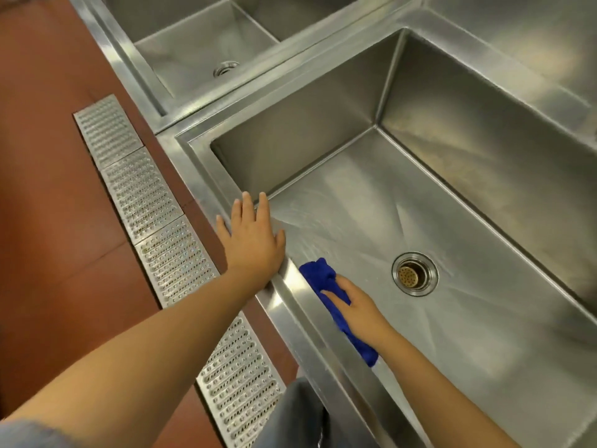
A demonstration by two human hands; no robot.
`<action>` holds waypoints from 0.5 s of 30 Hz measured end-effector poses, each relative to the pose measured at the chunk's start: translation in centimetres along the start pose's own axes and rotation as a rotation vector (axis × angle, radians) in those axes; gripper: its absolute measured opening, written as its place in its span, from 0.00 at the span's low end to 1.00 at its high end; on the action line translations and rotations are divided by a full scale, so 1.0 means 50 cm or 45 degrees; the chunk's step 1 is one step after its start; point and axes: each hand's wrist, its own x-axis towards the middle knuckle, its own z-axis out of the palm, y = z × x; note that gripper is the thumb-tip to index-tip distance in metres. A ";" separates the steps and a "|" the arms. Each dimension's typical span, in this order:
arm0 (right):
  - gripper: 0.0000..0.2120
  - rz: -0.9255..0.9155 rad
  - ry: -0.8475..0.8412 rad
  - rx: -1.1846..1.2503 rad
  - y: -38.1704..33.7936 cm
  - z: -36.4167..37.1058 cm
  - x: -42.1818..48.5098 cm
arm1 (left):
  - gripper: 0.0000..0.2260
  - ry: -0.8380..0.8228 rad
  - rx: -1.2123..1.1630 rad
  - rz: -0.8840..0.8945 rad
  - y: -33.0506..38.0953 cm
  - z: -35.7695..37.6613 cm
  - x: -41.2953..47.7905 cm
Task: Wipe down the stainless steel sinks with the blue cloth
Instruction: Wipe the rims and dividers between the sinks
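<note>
A large stainless steel sink (pixel 206 189) fills the middle and right of the head view. My right hand (pixel 358 310) is down inside it, pressing the blue cloth (pixel 318 276) against the bottom where it meets the near wall. The cloth is bunched into a long strip under my palm, with its ends sticking out in front of and behind the hand. My left hand (pixel 253 237) lies flat, fingers spread, on the sink's near rim and holds nothing. The drain (pixel 414 274) with a brass strainer sits just right of the cloth.
A second steel sink (pixel 129 72) with its own drain (pixel 226 68) lies beyond at the top left. A flat steel counter (pixel 533 33) runs along the far right. On the red floor (pixel 48 156), a perforated metal drain grating (pixel 155 215) runs parallel to the sinks.
</note>
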 end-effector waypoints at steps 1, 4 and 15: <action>0.06 0.019 -0.016 -0.015 0.000 0.002 0.007 | 0.30 -0.009 -0.014 0.002 0.009 0.003 -0.019; 0.06 -0.022 -0.037 -0.043 -0.003 -0.008 -0.005 | 0.31 -0.016 -0.071 -0.053 0.031 0.013 -0.065; 0.09 -0.189 -0.046 0.000 0.117 0.007 0.063 | 0.27 0.202 -0.032 -0.036 0.043 0.053 -0.091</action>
